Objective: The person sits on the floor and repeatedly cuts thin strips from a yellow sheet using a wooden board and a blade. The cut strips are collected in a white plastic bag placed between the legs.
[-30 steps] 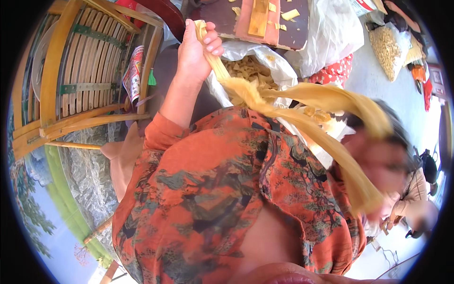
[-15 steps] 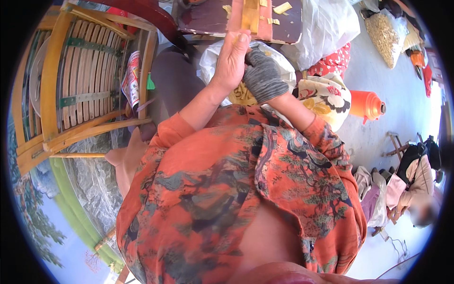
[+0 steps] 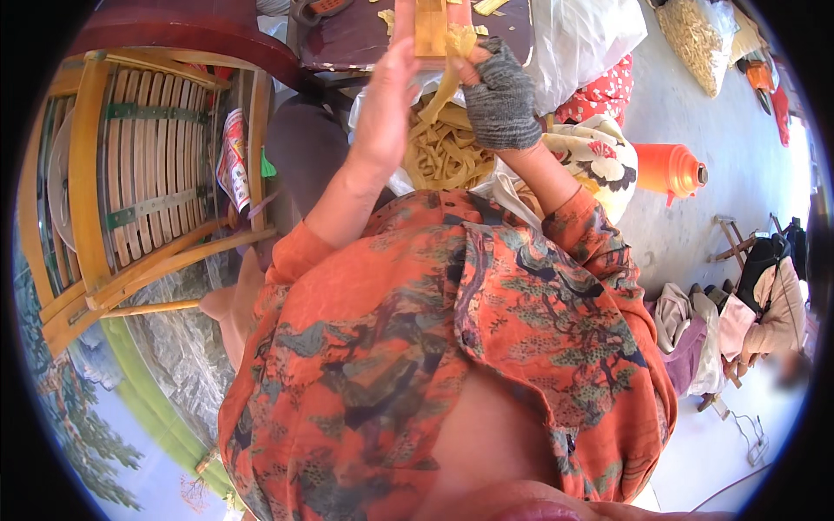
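My left hand [image 3: 382, 113] is raised beside the wooden strip board [image 3: 431, 22], bare, with fingers stretched and nothing visible in its grip. My right hand [image 3: 499, 100], in a grey fingerless glove, pinches a pale yellow fibrous strip [image 3: 452, 65] at the board's near end. The strip hangs toward a white sack [image 3: 398, 178] full of similar curled strips [image 3: 443, 152]. The board lies on pink material [image 3: 403, 17] atop a dark, worn worktop [image 3: 339, 48], with small yellow scraps and dark-handled scissors [image 3: 323, 10] on it.
At left are a wooden slatted chair [image 3: 91, 174] and a dark red curved frame [image 3: 174, 35]. To the right are white plastic [image 3: 586, 35], floral cloth [image 3: 591, 165], an orange flask [image 3: 665, 169], a bag of pellets [image 3: 695, 43] and, farther off, a person [image 3: 773, 321] among piled clothes [image 3: 682, 339].
A second ago my left hand gripped long swinging strips. Both hands then met at the board; now my left has parted from my right, which holds the strip.
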`<state>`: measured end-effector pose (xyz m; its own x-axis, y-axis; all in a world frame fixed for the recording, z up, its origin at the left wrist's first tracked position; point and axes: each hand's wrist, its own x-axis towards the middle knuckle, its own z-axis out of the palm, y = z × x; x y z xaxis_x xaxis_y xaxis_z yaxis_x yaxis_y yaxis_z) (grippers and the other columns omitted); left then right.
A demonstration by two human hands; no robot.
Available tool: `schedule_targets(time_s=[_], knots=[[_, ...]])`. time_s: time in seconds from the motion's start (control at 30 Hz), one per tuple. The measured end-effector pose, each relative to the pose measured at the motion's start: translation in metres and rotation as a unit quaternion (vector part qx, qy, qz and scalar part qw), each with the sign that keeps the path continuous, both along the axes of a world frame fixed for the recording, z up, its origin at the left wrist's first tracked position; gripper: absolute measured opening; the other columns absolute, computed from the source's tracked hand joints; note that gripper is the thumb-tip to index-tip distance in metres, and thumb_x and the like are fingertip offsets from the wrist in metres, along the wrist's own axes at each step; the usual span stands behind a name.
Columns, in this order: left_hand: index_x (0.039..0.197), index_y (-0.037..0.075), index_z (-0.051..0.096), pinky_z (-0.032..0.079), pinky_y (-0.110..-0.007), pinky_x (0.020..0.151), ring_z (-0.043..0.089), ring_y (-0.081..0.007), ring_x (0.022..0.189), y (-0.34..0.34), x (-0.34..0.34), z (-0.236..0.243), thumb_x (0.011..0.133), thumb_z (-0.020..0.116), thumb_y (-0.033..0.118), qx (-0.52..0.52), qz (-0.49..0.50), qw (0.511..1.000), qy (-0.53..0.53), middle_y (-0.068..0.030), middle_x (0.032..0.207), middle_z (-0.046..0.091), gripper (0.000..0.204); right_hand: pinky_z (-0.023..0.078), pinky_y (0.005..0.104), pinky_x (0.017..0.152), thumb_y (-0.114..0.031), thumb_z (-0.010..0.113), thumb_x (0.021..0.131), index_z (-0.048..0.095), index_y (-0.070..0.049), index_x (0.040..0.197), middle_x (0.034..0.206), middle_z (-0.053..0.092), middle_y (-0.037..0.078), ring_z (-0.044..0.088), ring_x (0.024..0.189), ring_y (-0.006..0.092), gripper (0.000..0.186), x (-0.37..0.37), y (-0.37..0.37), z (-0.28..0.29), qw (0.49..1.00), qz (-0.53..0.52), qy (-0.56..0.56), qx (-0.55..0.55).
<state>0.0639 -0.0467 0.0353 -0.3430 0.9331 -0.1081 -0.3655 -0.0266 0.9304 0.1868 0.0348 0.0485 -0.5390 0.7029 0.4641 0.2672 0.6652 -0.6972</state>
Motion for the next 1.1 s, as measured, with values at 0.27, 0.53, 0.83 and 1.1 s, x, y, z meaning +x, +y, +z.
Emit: schedule_targets(time_s=[0.27,0.53,0.83,1.1], knots=[[0.117,0.006,0.050,0.046,-0.024,0.056,0.057,-0.0152,0.061,-0.009,-0.018,-0.008,0.095,0.043,0.035,-0.186,-0.127,0.918,-0.327,-0.0059,0.088,0.062,0.037,0.046,0.0393,0.071,-0.010,0.064,0.075,0.063,-0.013,0.096,0.090,0.059,0.008,0.056,0.084,0.0296,0.021,0.001,-0.031,-0.012,0.978,0.184,-0.067,0.066],[0.116,0.006,0.048,0.044,-0.030,0.079,0.054,-0.0122,0.075,-0.003,-0.008,-0.018,0.095,0.041,0.018,-0.184,-0.070,0.928,-0.316,-0.0031,0.098,0.058,0.026,0.046,0.0283,0.072,-0.031,0.062,0.083,0.063,-0.004,0.090,0.084,0.063,0.007,0.058,0.076,0.0158,0.028,-0.003,-0.015,-0.008,0.936,0.125,0.018,-0.327],[0.097,0.006,0.058,0.045,-0.033,0.064,0.054,-0.0192,0.068,-0.009,-0.005,-0.007,0.089,0.044,0.019,-0.181,-0.176,0.967,0.018,-0.0057,0.078,0.056,0.021,0.045,0.0258,0.063,-0.025,0.052,0.091,0.059,-0.001,0.089,0.077,0.060,0.005,0.054,0.068,0.0104,0.025,-0.011,-0.012,-0.007,0.932,0.122,0.090,-0.329],[0.105,0.005,0.057,0.045,-0.033,0.075,0.057,-0.0284,0.083,-0.006,-0.008,-0.005,0.085,0.050,0.005,0.111,0.173,0.830,0.518,-0.0136,0.092,0.058,0.022,0.045,0.0235,0.058,-0.027,0.063,0.084,0.056,-0.004,0.086,0.076,0.059,0.004,0.055,0.063,0.0133,0.023,-0.017,-0.010,-0.009,0.773,0.091,0.189,-0.598]])
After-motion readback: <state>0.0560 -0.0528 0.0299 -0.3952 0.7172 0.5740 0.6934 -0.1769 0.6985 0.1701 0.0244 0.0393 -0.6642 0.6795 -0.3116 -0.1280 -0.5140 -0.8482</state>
